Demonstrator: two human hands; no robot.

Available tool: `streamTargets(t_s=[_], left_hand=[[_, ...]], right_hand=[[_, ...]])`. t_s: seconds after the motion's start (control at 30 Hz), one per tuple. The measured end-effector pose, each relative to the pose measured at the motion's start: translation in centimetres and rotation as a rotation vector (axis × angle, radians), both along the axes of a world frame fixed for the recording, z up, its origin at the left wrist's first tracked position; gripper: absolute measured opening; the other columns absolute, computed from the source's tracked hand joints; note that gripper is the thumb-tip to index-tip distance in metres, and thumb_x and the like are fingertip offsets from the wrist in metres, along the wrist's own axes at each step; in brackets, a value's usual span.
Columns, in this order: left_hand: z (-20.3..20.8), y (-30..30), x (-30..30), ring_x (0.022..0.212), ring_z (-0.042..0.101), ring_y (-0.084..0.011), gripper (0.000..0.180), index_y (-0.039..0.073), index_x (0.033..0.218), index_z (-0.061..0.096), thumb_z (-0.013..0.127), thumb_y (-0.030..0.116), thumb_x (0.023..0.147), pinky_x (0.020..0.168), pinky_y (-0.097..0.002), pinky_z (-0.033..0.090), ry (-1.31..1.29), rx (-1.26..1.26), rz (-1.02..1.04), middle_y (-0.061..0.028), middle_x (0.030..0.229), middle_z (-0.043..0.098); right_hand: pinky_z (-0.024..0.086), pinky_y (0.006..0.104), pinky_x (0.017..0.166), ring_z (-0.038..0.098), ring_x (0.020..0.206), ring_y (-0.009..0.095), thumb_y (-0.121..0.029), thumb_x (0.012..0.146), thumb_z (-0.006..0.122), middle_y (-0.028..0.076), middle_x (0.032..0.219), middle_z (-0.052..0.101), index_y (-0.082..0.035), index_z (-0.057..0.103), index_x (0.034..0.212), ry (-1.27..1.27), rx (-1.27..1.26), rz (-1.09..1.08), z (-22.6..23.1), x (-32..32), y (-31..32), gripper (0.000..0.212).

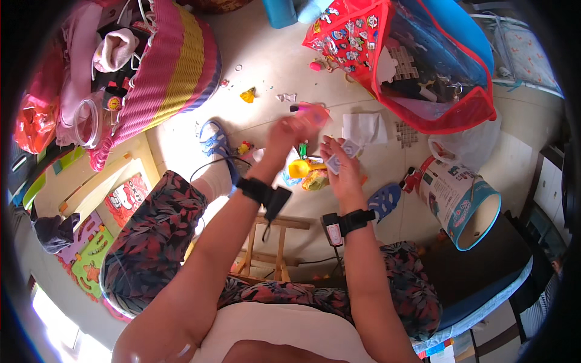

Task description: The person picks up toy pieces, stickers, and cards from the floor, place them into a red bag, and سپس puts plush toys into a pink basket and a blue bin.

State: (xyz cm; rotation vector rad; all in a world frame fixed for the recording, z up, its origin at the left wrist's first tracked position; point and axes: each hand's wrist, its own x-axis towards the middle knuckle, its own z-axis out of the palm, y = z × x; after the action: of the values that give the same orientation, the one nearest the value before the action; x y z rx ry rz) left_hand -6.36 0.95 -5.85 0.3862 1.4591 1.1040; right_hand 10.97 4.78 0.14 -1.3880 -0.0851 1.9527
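Note:
My left hand (284, 136), smeared by motion, reaches over the floor with its fingers closed on a see-through red plastic piece (316, 116). To its right, my right hand (344, 169) is turned palm up, holding small white square pieces (333, 164) with grey marks. Between the two hands lie a yellow toy scoop (298, 169), a small green toy (302, 149) and a crumpled colourful wrapper (315, 179). A white paper sheet (365, 127) is on the floor just beyond my right hand.
A striped woven basket (181, 57) full of things stands at far left. At far right is a red-edged clear bag (436, 124) holding toys. A cardboard drum (451, 196) lies tipped at right. Small toys, including a yellow piece (247, 95), dot the floor. A wooden stool (281, 248) is below me.

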Motion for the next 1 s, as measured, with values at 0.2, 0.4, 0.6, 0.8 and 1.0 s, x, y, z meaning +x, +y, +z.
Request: streamTargets(t_s=[0.2, 0.4, 0.6, 0.8, 1.0], left_hand=[[0.8, 2.8, 5.1, 0.079, 0.062, -0.0331, 0.016, 0.006, 0.095, 0.065, 0.060, 0.012, 0.081, 0.069, -0.0384, 0.051, 0.761, 0.121, -0.480, -0.0163, 0.092, 0.064], [-3.5, 5.3, 1.6, 0.096, 0.055, -0.0343, 0.026, 0.012, 0.101, 0.065, 0.065, 0.009, 0.075, 0.084, -0.0422, 0.046, 0.938, 0.289, -0.471, -0.0114, 0.099, 0.060], [-2.7, 6.8, 2.1, 0.103, 0.052, -0.0271, 0.021, 0.012, 0.092, 0.064, 0.067, 0.012, 0.071, 0.089, -0.0396, 0.043, 1.271, 0.279, -0.619, -0.0077, 0.101, 0.056], [0.3, 6.9, 0.3, 0.096, 0.054, -0.0215, 0.010, 0.014, 0.082, 0.063, 0.065, 0.014, 0.072, 0.093, -0.0414, 0.039, 1.426, 0.269, -0.838, -0.0024, 0.090, 0.058], [5.1, 3.1, -2.8, 0.070, 0.065, -0.0288, 0.016, 0.011, 0.094, 0.066, 0.054, 0.010, 0.083, 0.066, -0.0375, 0.052, 1.125, -0.015, -0.156, -0.0092, 0.089, 0.068]], right_hand=[[0.049, 0.0405, 0.091, 0.059, 0.106, 0.031, -0.010, 0.089, 0.057, 0.019, 0.116, 0.058, -0.002, 0.045, 0.120, 0.035, 0.058, -0.094, -2.1, 2.8, -0.1, 0.034], [0.049, 0.0415, 0.091, 0.062, 0.097, 0.031, -0.012, 0.089, 0.058, 0.015, 0.105, 0.060, -0.004, 0.047, 0.117, -0.061, -0.111, -0.103, -2.4, 4.5, -0.1, 0.031], [0.049, 0.0355, 0.081, 0.059, 0.084, 0.020, -0.014, 0.090, 0.058, 0.004, 0.089, 0.060, -0.008, 0.051, 0.107, -0.139, -0.135, -0.042, -2.5, 3.9, 0.1, 0.019], [0.042, 0.0267, 0.068, 0.052, 0.073, 0.011, -0.009, 0.085, 0.065, -0.001, 0.078, 0.051, -0.008, 0.051, 0.104, -0.414, 0.104, -0.143, -2.8, 4.5, -0.6, 0.024], [0.039, 0.0235, 0.063, 0.049, 0.074, 0.010, -0.016, 0.081, 0.069, 0.000, 0.087, 0.051, -0.008, 0.051, 0.102, -0.523, 0.236, 0.016, -2.3, 6.1, 0.4, 0.029]])
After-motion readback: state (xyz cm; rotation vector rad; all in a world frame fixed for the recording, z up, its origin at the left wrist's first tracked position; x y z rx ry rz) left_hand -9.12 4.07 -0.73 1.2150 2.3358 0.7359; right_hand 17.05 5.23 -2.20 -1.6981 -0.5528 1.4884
